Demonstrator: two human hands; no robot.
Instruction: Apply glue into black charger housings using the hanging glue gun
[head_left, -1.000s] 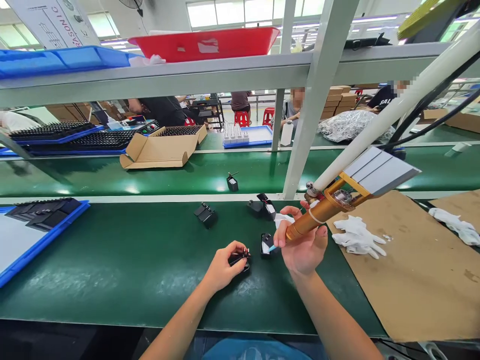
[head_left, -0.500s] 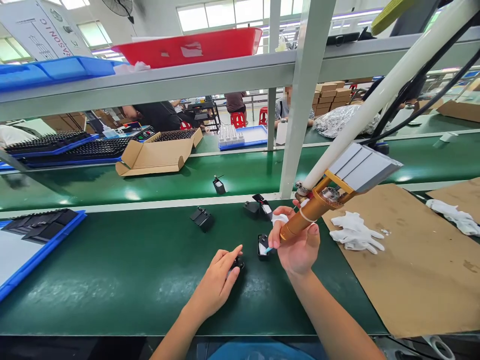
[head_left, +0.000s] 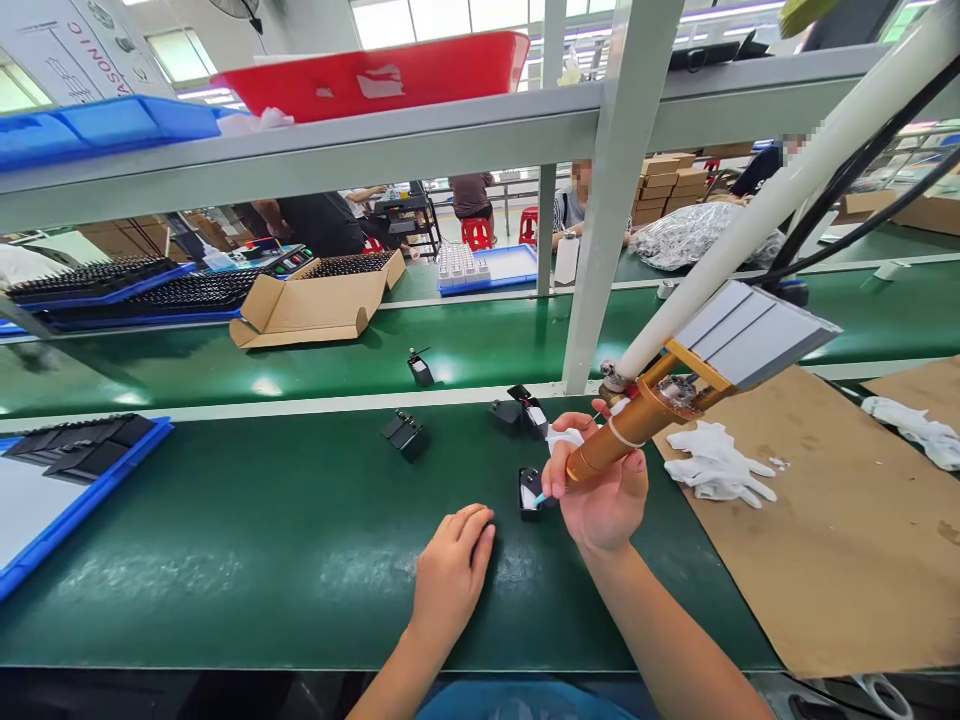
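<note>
I had the right hand (head_left: 604,510) wrapped around the gold tool (head_left: 615,440), its fingers bent close about the barrel and the wrist turned so the palm showed. The tool slanted toward eight o'clock, and its blue tip (head_left: 539,499) was at the near black case (head_left: 527,492), which lay at nine o'clock from that hand with something white inside. Whether the tip was touching, I couldn't tell. From the tool's upper end a white pole (head_left: 750,225) rose between one and two o'clock.

My left hand (head_left: 452,575) lay low over the green bench (head_left: 247,560), back up, fingers together and slightly curled. I couldn't tell whether it had anything under it.

From the left hand, a lone black case (head_left: 405,435) sat at eleven o'clock, and a black pair (head_left: 520,413) at one, one of them with its lid raised. Farther out, near twelve, a small black unit (head_left: 420,369) stood on the far green strip (head_left: 495,340). The blue-rimmed tray (head_left: 75,522) was out past nine, with black parts (head_left: 90,445) in it. White gloves (head_left: 716,463) lay between two and three from the right hand, on brown board (head_left: 825,560).
</note>
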